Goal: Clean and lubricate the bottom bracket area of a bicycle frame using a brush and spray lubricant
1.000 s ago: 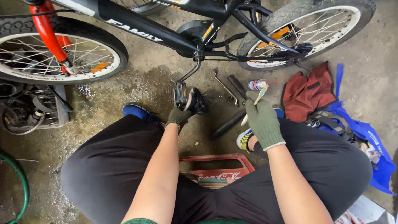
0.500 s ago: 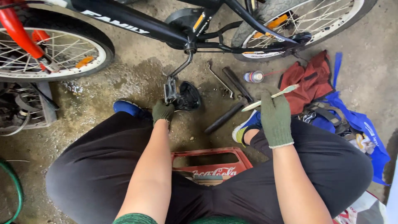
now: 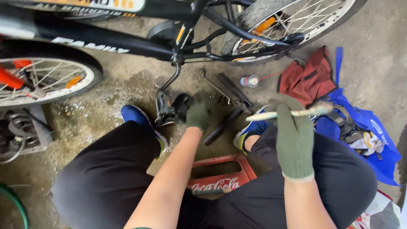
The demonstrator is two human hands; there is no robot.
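Observation:
A black bicycle (image 3: 127, 46) lies on its side across the top of the view. Its crank arm (image 3: 171, 78) hangs down to a black pedal (image 3: 167, 108). My left hand (image 3: 198, 114), in a dark green glove, touches the right side of that pedal. My right hand (image 3: 294, 135), also gloved, is raised above my right knee and holds a pale, slim brush (image 3: 288, 113) lying roughly level, its tip pointing right.
Loose tools (image 3: 224, 91) and a small spray can (image 3: 250, 80) lie on the stained concrete below the frame. A red cloth (image 3: 307, 78) and a blue bag (image 3: 373, 140) sit at right. A red crate (image 3: 220, 178) is under me. Bicycle wheels (image 3: 42, 80) stand left and top right.
My right hand has lifted the brush away from the floor and turned it level. My left hand stays at the pedal. The view has shifted, so the bicycle sits higher in frame.

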